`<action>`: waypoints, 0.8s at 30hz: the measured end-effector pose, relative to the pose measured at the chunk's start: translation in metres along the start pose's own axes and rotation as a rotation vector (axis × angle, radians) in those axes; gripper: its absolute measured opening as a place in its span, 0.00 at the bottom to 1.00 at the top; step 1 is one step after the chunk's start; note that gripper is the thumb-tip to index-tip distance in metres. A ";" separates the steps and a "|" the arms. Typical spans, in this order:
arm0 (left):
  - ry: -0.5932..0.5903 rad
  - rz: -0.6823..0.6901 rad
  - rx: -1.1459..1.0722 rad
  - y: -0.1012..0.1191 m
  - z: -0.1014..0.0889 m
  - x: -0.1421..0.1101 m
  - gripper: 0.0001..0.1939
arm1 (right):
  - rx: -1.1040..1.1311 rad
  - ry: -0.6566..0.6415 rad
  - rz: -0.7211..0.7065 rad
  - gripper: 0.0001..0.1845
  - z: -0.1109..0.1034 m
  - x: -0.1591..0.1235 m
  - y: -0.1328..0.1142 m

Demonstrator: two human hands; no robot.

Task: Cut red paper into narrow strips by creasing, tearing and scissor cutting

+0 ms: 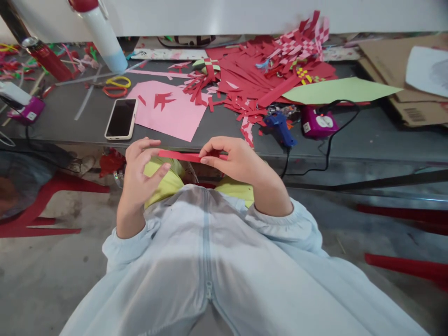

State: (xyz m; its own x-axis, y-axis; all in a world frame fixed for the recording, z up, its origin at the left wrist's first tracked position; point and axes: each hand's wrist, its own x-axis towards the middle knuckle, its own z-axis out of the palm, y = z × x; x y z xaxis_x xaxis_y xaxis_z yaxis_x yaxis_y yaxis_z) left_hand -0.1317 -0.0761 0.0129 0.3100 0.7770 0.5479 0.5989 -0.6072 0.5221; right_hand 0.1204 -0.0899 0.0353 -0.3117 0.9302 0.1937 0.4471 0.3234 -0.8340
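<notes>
R hand (234, 158) pinches red strip (178, 155), L hand (140, 170) at other end; phone (121, 119) & pink paper (171, 116) on tbl (219, 129).

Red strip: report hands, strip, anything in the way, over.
Right hand pinching red strip. Left hand at other end, thumb off, grip unclear. Strip nearly straight between them. Phone on table, beyond left hand.

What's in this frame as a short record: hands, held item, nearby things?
Left hand: thumb and fingers apart, fingertips by one end of the red strip; contact unclear
Right hand: pinching the red strip
Near left hand: phone, pink sheet
Near right hand: blue glue gun, purple box
Farther back: red paper pile, light green sheet
</notes>
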 end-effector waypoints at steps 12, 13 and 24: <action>0.190 -0.167 -0.288 0.000 0.016 -0.009 0.09 | 0.169 -0.101 0.155 0.13 0.000 -0.010 0.010; 0.215 -0.188 -0.318 -0.002 0.020 -0.008 0.09 | 0.185 -0.115 0.167 0.16 -0.002 -0.010 0.013; 0.330 -0.250 -0.446 -0.038 0.039 0.018 0.12 | 0.061 0.114 0.251 0.22 -0.034 -0.009 0.042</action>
State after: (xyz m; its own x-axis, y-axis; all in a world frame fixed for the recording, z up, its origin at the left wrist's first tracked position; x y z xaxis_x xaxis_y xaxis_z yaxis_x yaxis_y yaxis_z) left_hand -0.1200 -0.0321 -0.0230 -0.0882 0.8559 0.5096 0.2346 -0.4793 0.8457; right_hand 0.1704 -0.0787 0.0167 -0.0997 0.9945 0.0314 0.4456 0.0728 -0.8923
